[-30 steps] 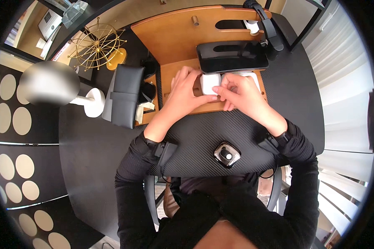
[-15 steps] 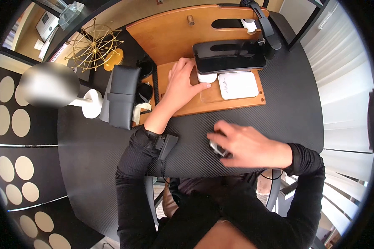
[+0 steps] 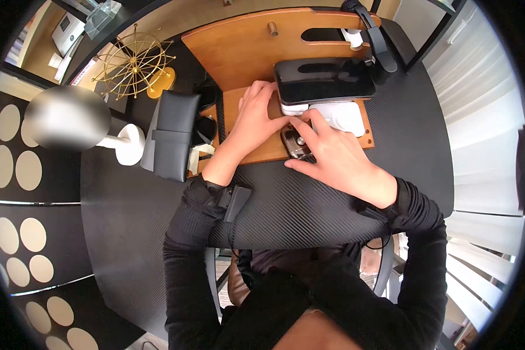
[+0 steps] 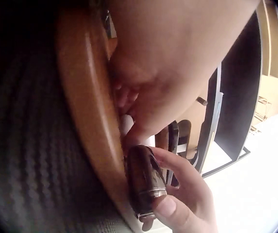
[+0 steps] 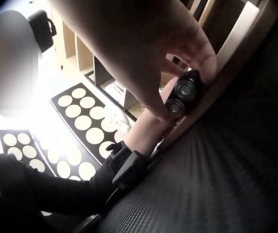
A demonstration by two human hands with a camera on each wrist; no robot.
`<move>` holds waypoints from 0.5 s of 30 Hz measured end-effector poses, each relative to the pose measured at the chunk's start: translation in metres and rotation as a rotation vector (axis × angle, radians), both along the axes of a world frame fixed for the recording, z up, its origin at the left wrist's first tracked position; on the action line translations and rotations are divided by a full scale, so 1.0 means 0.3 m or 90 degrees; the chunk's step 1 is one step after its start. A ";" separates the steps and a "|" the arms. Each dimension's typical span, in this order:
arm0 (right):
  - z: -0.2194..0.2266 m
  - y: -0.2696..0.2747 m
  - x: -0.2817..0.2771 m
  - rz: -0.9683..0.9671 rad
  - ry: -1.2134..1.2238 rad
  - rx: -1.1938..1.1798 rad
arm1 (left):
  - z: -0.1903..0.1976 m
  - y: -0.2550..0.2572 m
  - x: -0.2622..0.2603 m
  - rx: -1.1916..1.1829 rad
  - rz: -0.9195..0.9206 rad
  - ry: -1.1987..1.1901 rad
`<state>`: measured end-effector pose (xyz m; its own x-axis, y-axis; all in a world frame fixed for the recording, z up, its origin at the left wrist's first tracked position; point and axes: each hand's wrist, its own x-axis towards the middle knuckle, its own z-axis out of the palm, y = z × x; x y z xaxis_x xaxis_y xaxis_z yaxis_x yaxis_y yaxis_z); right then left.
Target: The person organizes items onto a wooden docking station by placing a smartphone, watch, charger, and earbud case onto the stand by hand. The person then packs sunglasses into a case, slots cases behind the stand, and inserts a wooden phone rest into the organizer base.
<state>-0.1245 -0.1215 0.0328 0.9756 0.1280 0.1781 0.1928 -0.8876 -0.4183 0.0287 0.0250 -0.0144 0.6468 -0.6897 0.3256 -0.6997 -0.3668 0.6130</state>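
Observation:
My left hand (image 3: 254, 114) holds a small white rounded case (image 3: 294, 109) from its left side, thumb at the near edge; the fingertips are partly hidden beside the black phone (image 3: 326, 79). In the left wrist view a bit of the white case shows between thumb and fingers. My right hand (image 3: 344, 157) grips a small dark glossy case (image 3: 296, 143) with rounded corners and a silver round spot. It is at the front of the wooden stand (image 3: 259, 151), just nearer me than the white case. Two dark round ends (image 5: 185, 90) show on its edge in the right wrist view.
A flat white box (image 3: 347, 116) lies on the stand, right of the white case. Headphones (image 3: 382, 46) hang at the back right. To the left are a black leather pouch (image 3: 174, 135), a white lamp-like base (image 3: 130, 144) and a gold wheel ornament (image 3: 135, 61).
My right hand let go of the white case, reached back to the dark case on the black desk mat and brought it forward to the stand. My left hand stays by the white case.

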 end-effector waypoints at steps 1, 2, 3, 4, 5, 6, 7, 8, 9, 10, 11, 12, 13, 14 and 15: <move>0.008 -0.007 -0.004 0.003 0.000 -0.001 | 0.006 0.010 0.000 -0.006 -0.015 -0.004; 0.013 -0.018 -0.011 0.038 -0.016 -0.001 | 0.010 0.023 -0.003 -0.007 -0.013 -0.004; 0.015 -0.027 -0.013 0.073 -0.032 -0.001 | 0.014 0.036 -0.007 -0.025 -0.023 0.021; 0.010 -0.030 -0.011 0.073 -0.032 -0.002 | 0.019 0.044 -0.009 -0.043 -0.035 0.047; -0.003 -0.035 -0.008 0.075 -0.042 0.007 | 0.017 0.046 -0.007 -0.045 -0.036 0.049; -0.014 -0.038 -0.009 0.075 -0.051 0.017 | 0.015 0.046 -0.007 -0.032 -0.033 0.030; -0.016 -0.037 -0.001 0.074 -0.048 0.018 | 0.013 0.047 -0.009 -0.019 -0.031 0.011; -0.015 -0.032 0.015 0.073 -0.023 0.014 | 0.012 0.047 -0.012 -0.020 -0.032 0.012; -0.011 -0.032 0.022 0.073 0.001 0.010 | 0.013 0.046 -0.015 -0.023 -0.021 0.001; -0.008 -0.036 0.018 0.071 -0.001 0.010 | 0.030 0.042 -0.024 -0.026 -0.010 -0.012; -0.004 -0.042 0.012 0.085 0.011 0.037 | 0.048 0.043 -0.036 -0.025 -0.013 -0.016; 0.000 -0.051 0.008 0.100 0.022 0.063 | 0.067 0.051 -0.057 -0.015 0.025 0.008; 0.002 -0.069 -0.007 0.098 0.019 0.063 | 0.089 0.059 -0.084 -0.004 0.064 0.035; 0.004 -0.100 -0.031 0.132 0.020 0.131 | 0.094 0.062 -0.108 -0.034 0.033 -0.003; 0.011 -0.133 -0.052 0.167 0.021 0.198 | 0.103 0.064 -0.142 -0.034 -0.017 0.029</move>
